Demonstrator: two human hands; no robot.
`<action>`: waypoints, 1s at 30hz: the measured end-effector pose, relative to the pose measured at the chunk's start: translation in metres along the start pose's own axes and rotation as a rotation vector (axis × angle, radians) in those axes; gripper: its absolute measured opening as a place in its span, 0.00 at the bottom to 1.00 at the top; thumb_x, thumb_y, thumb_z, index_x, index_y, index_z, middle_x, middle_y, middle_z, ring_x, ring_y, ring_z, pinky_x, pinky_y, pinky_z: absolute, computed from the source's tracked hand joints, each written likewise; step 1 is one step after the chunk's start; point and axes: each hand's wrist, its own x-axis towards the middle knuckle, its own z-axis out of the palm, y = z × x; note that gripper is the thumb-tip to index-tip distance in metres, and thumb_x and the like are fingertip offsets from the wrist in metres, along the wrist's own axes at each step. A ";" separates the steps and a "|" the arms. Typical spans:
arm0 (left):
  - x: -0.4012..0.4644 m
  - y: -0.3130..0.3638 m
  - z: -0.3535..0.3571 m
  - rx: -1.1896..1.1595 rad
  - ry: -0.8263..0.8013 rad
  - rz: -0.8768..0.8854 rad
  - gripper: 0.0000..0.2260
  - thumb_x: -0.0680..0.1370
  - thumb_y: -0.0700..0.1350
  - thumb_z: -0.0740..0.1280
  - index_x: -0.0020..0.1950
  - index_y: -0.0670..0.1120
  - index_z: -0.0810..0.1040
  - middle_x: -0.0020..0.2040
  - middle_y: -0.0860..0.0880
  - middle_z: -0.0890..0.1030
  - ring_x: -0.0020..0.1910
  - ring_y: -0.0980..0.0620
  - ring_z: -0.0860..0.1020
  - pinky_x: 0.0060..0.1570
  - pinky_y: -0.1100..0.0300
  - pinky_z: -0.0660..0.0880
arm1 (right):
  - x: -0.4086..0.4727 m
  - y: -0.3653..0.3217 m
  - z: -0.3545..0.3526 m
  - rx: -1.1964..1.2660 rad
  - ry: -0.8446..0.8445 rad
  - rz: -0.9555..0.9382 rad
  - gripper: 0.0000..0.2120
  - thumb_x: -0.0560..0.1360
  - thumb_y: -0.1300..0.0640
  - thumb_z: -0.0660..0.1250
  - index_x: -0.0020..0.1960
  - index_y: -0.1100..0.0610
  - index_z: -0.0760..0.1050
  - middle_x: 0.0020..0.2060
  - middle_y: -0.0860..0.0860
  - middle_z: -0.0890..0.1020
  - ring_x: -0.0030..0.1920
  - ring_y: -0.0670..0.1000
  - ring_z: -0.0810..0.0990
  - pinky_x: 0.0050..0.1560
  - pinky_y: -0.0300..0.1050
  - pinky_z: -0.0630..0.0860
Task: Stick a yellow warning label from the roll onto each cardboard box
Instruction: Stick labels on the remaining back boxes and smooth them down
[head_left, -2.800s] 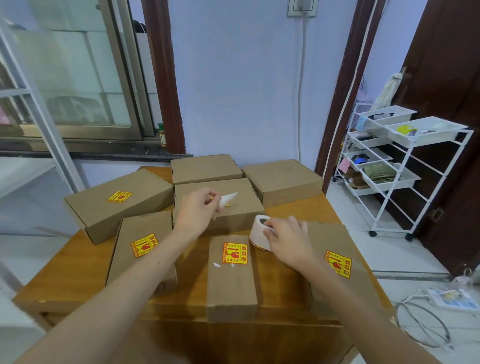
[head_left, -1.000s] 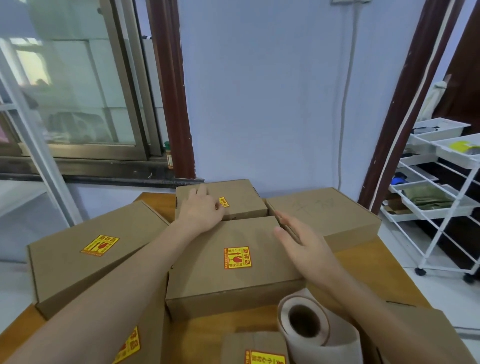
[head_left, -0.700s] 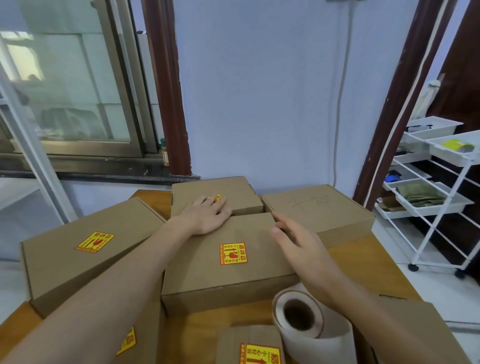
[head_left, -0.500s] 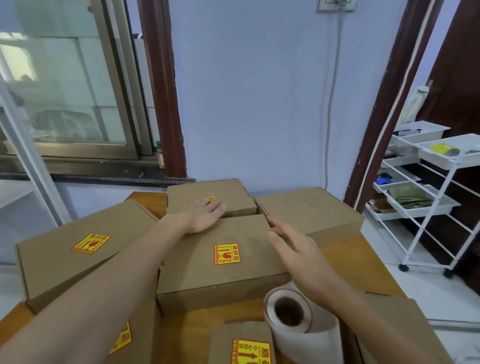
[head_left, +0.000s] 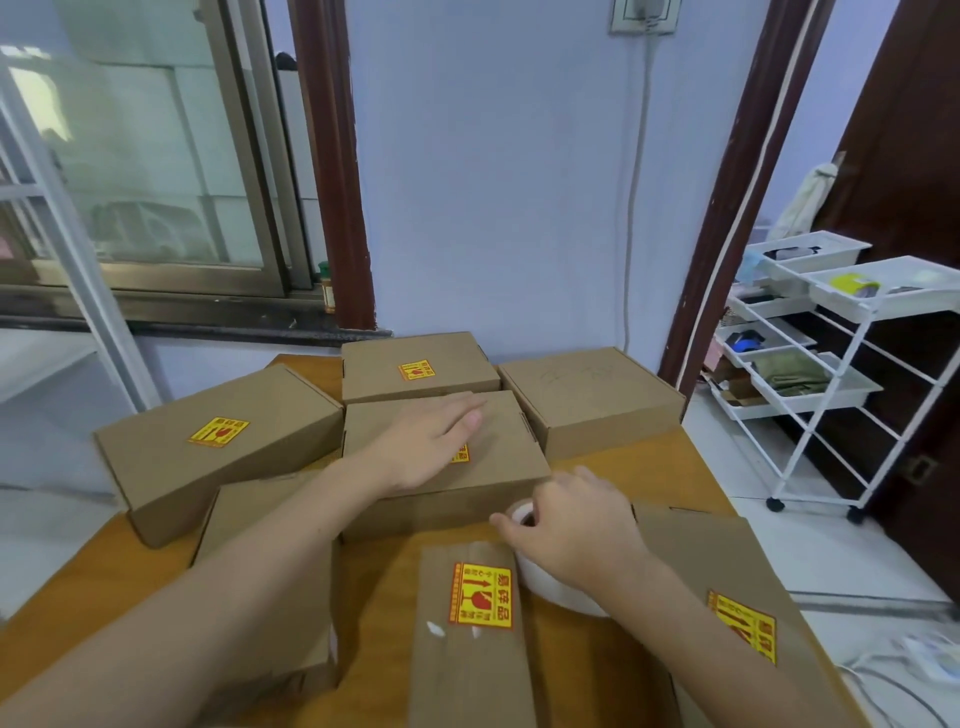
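At the near edge of the wooden tabletop (head_left: 78, 587) lies a narrow cardboard box (head_left: 470, 660) with a yellow warning label (head_left: 481, 595) on its top. A flat box (head_left: 727, 613) at the near right edge has a yellow label (head_left: 745, 626) too. A box near the left edge (head_left: 270, 551) is partly hidden by the left arm, so its top cannot be read.

Between the narrow box and the flat box stands the white label roll (head_left: 545, 577). The right hand (head_left: 571, 530) rests on top of it, fingers curled around the roll, so its grip is closed on the roll.

Just past the roll, in the middle of the tabletop, sits a bigger box (head_left: 488, 457). The left hand (head_left: 426, 447) lies flat on its lid with fingers stretched out, holding nothing. It covers most of a yellow sticker (head_left: 461, 454); only a bit peeks out.

Toward the left edge, a large box (head_left: 218, 452) sits at a slant and shows a yellow label (head_left: 218, 431). At the far edge, a small box (head_left: 415, 366) carries a yellow label (head_left: 416, 370). Beside it, at the far right corner, a plain box (head_left: 592, 400) shows no sticker on its top.
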 end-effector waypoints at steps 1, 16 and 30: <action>-0.006 0.004 0.001 -0.008 0.016 0.002 0.22 0.84 0.57 0.48 0.75 0.53 0.65 0.75 0.53 0.68 0.74 0.53 0.63 0.74 0.51 0.58 | -0.001 -0.004 0.001 -0.029 0.002 0.013 0.28 0.75 0.33 0.54 0.28 0.53 0.60 0.28 0.47 0.64 0.43 0.51 0.70 0.41 0.45 0.65; -0.055 0.049 0.009 -0.115 0.076 -0.002 0.20 0.84 0.54 0.49 0.72 0.50 0.69 0.70 0.51 0.73 0.70 0.53 0.68 0.71 0.51 0.63 | -0.003 0.019 0.003 0.285 -0.144 0.085 0.13 0.75 0.56 0.58 0.36 0.58 0.76 0.35 0.50 0.77 0.44 0.57 0.75 0.43 0.51 0.69; -0.067 0.058 0.019 -0.182 0.124 -0.030 0.19 0.84 0.52 0.50 0.69 0.49 0.73 0.67 0.51 0.76 0.68 0.54 0.70 0.70 0.50 0.65 | 0.007 -0.022 0.003 -0.150 -0.002 0.197 0.29 0.75 0.32 0.55 0.47 0.55 0.80 0.48 0.54 0.84 0.54 0.57 0.80 0.56 0.52 0.68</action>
